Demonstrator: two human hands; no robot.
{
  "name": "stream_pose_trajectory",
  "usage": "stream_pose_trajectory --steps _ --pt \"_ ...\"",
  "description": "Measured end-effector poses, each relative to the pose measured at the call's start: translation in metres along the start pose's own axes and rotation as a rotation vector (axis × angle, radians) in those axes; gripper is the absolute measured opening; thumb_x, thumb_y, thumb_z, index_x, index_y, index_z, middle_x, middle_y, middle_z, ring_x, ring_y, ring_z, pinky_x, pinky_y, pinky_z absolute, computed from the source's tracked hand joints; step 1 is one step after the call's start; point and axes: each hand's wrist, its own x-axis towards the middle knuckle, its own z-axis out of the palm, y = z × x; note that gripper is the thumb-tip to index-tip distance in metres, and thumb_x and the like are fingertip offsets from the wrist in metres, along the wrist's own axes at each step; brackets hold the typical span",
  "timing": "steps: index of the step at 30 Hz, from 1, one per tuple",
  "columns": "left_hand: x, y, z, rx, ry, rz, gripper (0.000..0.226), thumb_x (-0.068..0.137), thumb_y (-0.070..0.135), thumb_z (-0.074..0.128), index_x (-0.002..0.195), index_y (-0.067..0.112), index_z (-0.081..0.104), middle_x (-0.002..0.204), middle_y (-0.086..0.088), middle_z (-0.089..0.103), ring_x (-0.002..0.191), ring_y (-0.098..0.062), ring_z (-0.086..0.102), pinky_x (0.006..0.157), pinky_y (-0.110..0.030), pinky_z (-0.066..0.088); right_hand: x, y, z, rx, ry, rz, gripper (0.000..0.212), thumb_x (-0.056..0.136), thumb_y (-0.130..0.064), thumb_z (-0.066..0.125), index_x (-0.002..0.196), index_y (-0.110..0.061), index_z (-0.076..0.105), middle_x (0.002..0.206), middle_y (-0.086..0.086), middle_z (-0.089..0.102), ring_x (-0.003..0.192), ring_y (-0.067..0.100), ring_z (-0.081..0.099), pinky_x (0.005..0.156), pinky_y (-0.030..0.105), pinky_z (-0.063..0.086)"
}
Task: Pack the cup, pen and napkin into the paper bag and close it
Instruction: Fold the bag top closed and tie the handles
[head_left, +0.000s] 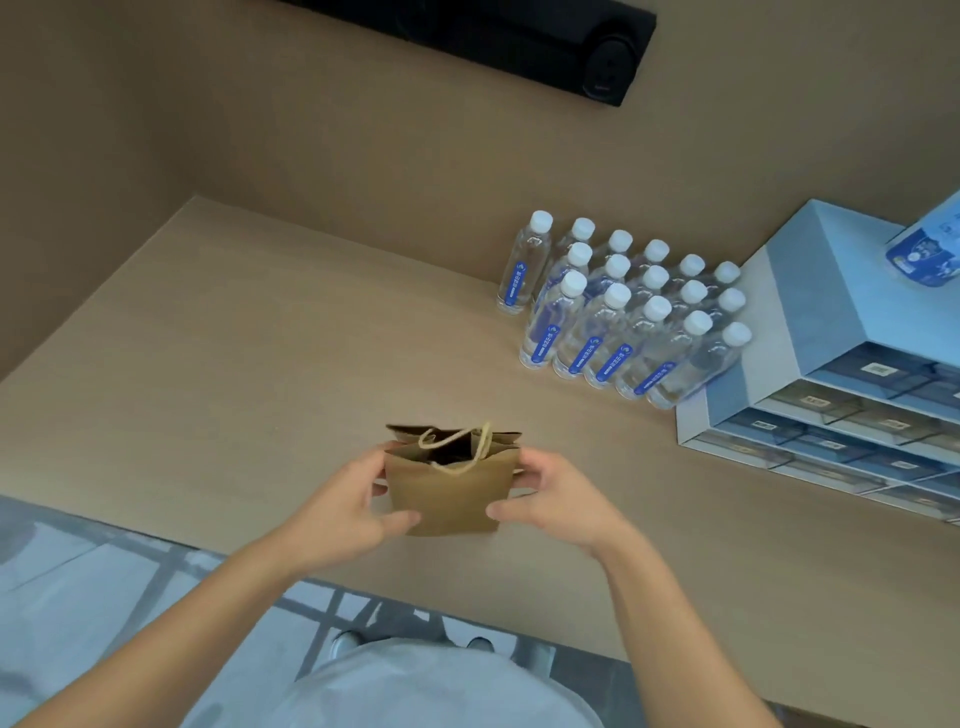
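Both hands' grip, left hand (347, 506) and right hand (555, 499), flanks the upright paper bag (449, 493).

My left hand (347, 512) and right hand (558, 501) grip the paper bag (451, 496) by its sides, upright on the worktop (260, 364), mouth open.

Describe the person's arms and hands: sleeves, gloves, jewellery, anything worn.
Both forearms are bare to the frame's lower edge; no sleeves show. The left hand and right hand wear no gloves, and no rings, watch or bracelets are visible. A light grey top covers the torso below.
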Motion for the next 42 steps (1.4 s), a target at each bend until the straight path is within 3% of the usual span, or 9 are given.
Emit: stream_pose_trajectory --steps 3,7,13,18,20,23,26,30,42 --pt "0.005 -0.001 -0.003 0.075 0.058 0.044 0.047 0.083 0.009 0.072 0.119 0.037 0.06 0.121 0.018 0.059 0.115 -0.004 0.054 0.104 -0.041 0.046 0.007 0.012 0.003 -0.054 0.09 -0.068 0.031 0.08 0.001 0.073 0.104 -0.018 0.072 0.097 -0.006 0.064 0.092 0.01 0.059 0.076 0.012 0.05" --pt "0.004 -0.004 -0.007 0.148 0.217 0.169 0.029 0.079 0.014 0.078 0.093 0.039 0.072 0.128 0.028 0.049 0.123 -0.001 0.047 0.098 -0.025 0.043 0.008 0.026 0.002 -0.191 0.365 -0.215 0.024 0.075 -0.004 0.08 0.095 -0.017 0.078 0.118 -0.003 0.053 0.112 0.015 0.052 0.096 0.028 0.045" --pt "0.011 -0.008 0.003 -0.088 0.431 0.182 0.046 0.075 -0.013 0.074 0.079 0.031 0.062 0.082 0.007 0.07 0.08 -0.011 0.068 0.083 -0.035 0.055 0.015 0.04 0.012 0.238 0.477 -0.214 0.051 0.072 0.019 0.065 0.074 -0.032 0.066 0.064 -0.014 0.069 0.064 0.002 0.064 0.068 0.019 0.051" --pt "0.013 -0.007 0.013 0.274 0.524 0.391 0.033 0.073 -0.017 0.072 0.061 0.014 0.076 0.086 -0.008 0.066 0.075 -0.011 0.057 0.07 -0.017 0.046 0.02 0.043 0.015 0.108 0.465 -0.22 0.061 0.072 0.03 0.047 0.059 -0.02 0.08 0.095 -0.005 0.066 0.087 -0.003 0.059 0.078 0.009 0.043" --pt "0.013 -0.008 0.015 0.481 0.476 0.462 0.031 0.07 -0.018 0.064 0.06 0.01 0.074 0.097 -0.015 0.071 0.081 -0.019 0.062 0.073 -0.028 0.05 0.02 0.044 0.017 -0.021 0.439 -0.211 0.049 0.078 0.023 0.047 0.063 -0.011 0.079 0.104 -0.008 0.062 0.101 0.007 0.057 0.091 0.013 0.042" --pt "0.013 -0.009 0.018 0.542 0.378 0.386 0.027 0.075 -0.012 0.063 0.08 0.013 0.071 0.114 0.0 0.069 0.095 -0.02 0.058 0.087 -0.028 0.047 0.018 0.045 0.019 -0.089 0.412 -0.191 0.037 0.079 0.002 0.057 0.071 -0.034 0.066 0.102 -0.016 0.067 0.108 0.012 0.056 0.094 0.032 0.044" --pt "0.017 -0.004 0.021 0.528 0.391 0.362 0.025 0.079 -0.002 0.065 0.092 0.019 0.062 0.099 0.013 0.065 0.09 -0.017 0.049 0.076 -0.018 0.037 0.019 0.038 0.024 -0.201 0.447 -0.251 0.027 0.074 -0.013 0.067 0.084 -0.034 0.054 0.096 -0.012 0.069 0.098 0.017 0.061 0.085 0.034 0.047" --pt "0.024 0.006 0.018 0.458 0.387 0.341 0.021 0.08 0.0 0.071 0.088 0.02 0.069 0.081 0.023 0.058 0.079 -0.014 0.042 0.068 -0.014 0.035 0.033 0.02 0.034 -0.44 0.443 -0.368 0.016 0.075 -0.02 0.08 0.09 -0.023 0.077 0.087 -0.006 0.072 0.089 0.021 0.063 0.083 0.036 0.046" --pt "0.038 0.022 0.002 0.403 0.229 0.294 0.012 0.075 0.019 0.083 0.086 0.015 0.081 0.077 0.0 0.076 0.085 -0.02 0.053 0.074 -0.025 0.046 0.037 0.021 0.024 -0.455 0.378 -0.302 0.004 0.075 -0.018 0.082 0.077 -0.021 0.08 0.075 0.0 0.068 0.07 0.015 0.061 0.068 0.023 0.047"
